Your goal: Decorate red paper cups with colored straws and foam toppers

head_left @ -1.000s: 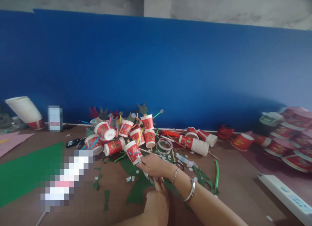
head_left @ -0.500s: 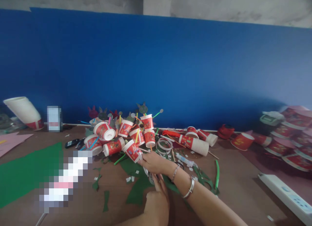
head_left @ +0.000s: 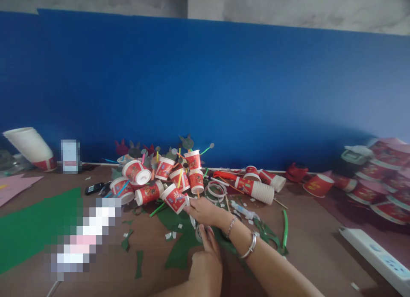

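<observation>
My right hand (head_left: pixel 205 211), with bracelets on its wrist, is closed, fingertips pinched on a white tape strip (head_left: pixel 192 221). The strip runs down to a small roll of tape (head_left: pixel 199 234), partly hidden by my left hand (head_left: pixel 208 252). That hand's fingers lie along the roll and hold it low over the table. Just beyond my right fingertips a red and white paper cup (head_left: pixel 174 199) lies tilted, very close to them. Behind it several red cups (head_left: pixel 150 192) are heaped, with coloured straws and felt animal heads (head_left: pixel 187 142).
Green felt scraps (head_left: pixel 181 250) and white paper bits lie around my hands. A stack of cups (head_left: pixel 254 190) lies right of centre, near white rings (head_left: pixel 215 191). A power strip (head_left: pixel 378 254) is at right. Cups pile at far right. A blue panel (head_left: pixel 205 83) stands behind.
My right hand has shifted very slightly upward, and more of the tape roll shows beside my left fingers. The cups stay where they were.
</observation>
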`<state>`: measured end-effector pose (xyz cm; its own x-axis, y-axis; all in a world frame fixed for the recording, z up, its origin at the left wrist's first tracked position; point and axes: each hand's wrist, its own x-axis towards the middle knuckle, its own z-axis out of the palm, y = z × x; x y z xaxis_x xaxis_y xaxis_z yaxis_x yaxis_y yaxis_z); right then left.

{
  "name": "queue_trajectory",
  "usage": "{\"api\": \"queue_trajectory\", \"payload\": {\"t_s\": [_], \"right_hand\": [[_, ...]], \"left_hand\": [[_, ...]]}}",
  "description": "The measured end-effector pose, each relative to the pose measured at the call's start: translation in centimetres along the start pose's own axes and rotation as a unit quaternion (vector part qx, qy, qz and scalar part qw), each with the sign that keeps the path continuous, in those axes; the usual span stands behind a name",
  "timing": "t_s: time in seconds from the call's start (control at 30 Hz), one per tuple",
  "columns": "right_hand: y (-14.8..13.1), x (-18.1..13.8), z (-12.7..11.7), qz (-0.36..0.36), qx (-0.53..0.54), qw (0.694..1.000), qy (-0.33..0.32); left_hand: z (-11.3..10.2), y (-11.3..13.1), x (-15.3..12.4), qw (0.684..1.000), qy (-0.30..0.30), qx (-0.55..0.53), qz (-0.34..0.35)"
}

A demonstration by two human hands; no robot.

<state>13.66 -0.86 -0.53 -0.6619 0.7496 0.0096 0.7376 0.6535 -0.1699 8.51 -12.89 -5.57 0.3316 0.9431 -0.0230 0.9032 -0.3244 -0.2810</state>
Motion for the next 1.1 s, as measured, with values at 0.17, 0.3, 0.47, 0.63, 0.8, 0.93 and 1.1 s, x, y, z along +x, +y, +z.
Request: {"api": "queue_trajectory", "payload": {"t_s": [0.17,0.3,0.47,0.63,0.8,0.93,1.1], "right_hand": [[0.4,-0.1,0.0,0.026,0.02,0.999,0.007],[0.8,-0.3,0.3,0.04,0.051,0.998,0.016],[1.1,-0.8,0.2,0.059,0.109,0.992,0.025],[1.3,-1.5,0.3,0.083,0.17,0.981,0.045],[1.6,-2.2,0.6,0.111,0.217,0.967,0.071],[1.9,-2.8,0.8,0.126,0.243,0.957,0.093],[1.9,-3.9,0.8,0.138,0.262,0.947,0.124]], "left_hand": [[-0.3,-0.1,0.1,1.0,-0.011,0.012,0.005],[0.3,0.0,0.1,1.0,0.001,0.009,0.007],[1.1,0.2,0.1,1.0,0.028,0.009,0.008],[1.2,0.2,0.1,0.999,0.044,0.008,0.001],[0.1,-0.1,0.0,0.999,0.028,0.024,0.003],[-0.6,-0.3,-0.1,0.999,0.016,0.033,0.006],[-1.0,-0.5,-0.2,1.0,0.012,0.025,0.011]]}}
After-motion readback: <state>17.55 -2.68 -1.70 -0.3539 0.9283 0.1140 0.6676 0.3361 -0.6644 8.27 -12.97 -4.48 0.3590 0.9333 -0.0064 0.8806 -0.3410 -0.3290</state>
